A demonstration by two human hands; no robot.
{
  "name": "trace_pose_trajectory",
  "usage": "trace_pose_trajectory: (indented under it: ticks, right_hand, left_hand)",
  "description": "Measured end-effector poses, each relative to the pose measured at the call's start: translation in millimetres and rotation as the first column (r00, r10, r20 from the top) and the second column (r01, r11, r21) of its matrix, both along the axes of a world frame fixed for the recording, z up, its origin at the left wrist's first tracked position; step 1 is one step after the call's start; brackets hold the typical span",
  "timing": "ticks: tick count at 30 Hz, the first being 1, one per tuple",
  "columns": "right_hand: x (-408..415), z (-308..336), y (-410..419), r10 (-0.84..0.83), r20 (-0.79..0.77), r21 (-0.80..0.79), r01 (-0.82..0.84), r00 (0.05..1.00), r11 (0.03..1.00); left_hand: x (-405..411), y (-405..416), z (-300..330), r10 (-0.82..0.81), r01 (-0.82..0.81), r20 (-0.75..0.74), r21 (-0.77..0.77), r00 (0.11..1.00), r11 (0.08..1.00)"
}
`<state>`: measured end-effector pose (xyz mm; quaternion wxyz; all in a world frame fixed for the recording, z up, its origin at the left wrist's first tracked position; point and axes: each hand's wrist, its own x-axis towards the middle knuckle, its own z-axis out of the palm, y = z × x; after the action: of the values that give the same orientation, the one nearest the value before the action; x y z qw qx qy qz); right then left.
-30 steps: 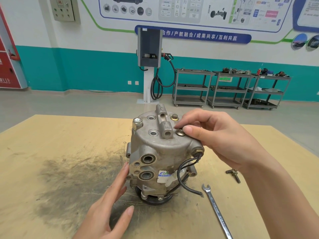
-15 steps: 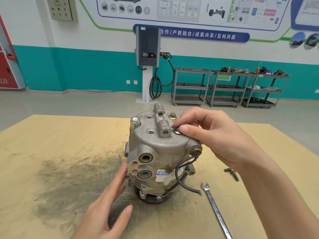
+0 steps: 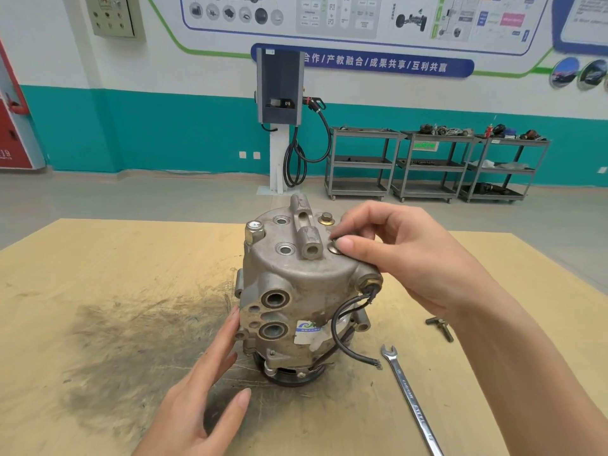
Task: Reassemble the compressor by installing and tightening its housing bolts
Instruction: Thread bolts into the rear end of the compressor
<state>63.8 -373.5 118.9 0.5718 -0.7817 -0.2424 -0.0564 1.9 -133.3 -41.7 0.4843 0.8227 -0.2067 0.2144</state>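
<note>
The grey metal compressor [image 3: 296, 291] stands upright on the wooden table [image 3: 98, 274], pulley end down. On its top cover, my right hand [image 3: 401, 255] pinches the head of a housing bolt [image 3: 335, 247] between thumb and fingers at the right side. Another bolt [image 3: 326, 219] sits seated behind it. Two bolt holes [image 3: 284, 249] on the left half of the cover show empty. My left hand [image 3: 204, 383] lies with straight fingers against the lower left side of the housing. A black cable [image 3: 342, 324] hangs from the right side.
A combination wrench [image 3: 411, 396] lies on the table right of the compressor. Two loose bolts [image 3: 441, 327] lie further right, under my right forearm. A dark grease stain [image 3: 131, 340] covers the table at the left. Metal shelf carts [image 3: 427, 166] and a charger post stand by the far wall.
My right fingers have shifted slightly round the bolt head. The left hand stays against the housing. The camera view has moved a little.
</note>
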Motion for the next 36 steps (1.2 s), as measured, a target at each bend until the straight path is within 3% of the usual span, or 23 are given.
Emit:
trace_pose_trajectory:
  ticks: [4,8,12,19,26,36]
  right_hand:
    - [0.6,-2.2,3.2,-0.088,0.076,-0.041,0.091,0.993,0.995]
    - [-3.2,0.7,-3.4,0.06,0.04,-0.053,-0.057,0.997,0.997]
    - [-2.3,1.5,-2.5,0.028,0.109,-0.121,-0.014,0.994,0.993]
    - [-2.1,-0.9,6.3,-0.076,0.091,-0.039,0.079,0.993,0.996]
    - [-0.7,1.0,-6.5,0.131,0.015,-0.011,-0.131,0.991,0.991]
    - [-1.1,0.8,1.2,0.01,0.019,0.015,-0.01,1.0,1.0]
  left_hand:
    - [-0.8,-0.9,0.9,0.001,-0.001,0.0,-0.004,1.0,1.0]
    - [-1.7,-0.9,0.9,-0.001,0.001,-0.012,-0.011,1.0,1.0]
    - [-1.1,-0.9,1.0,-0.006,0.005,-0.02,-0.021,1.0,1.0]
    - [-0.9,-0.3,0.8,-0.007,0.007,-0.024,-0.024,1.0,1.0]
    - [-0.4,-0.4,0.1,-0.01,0.01,-0.019,-0.025,1.0,1.0]
    - [1.2,-0.4,1.2,-0.013,0.012,-0.021,-0.042,1.0,0.999]
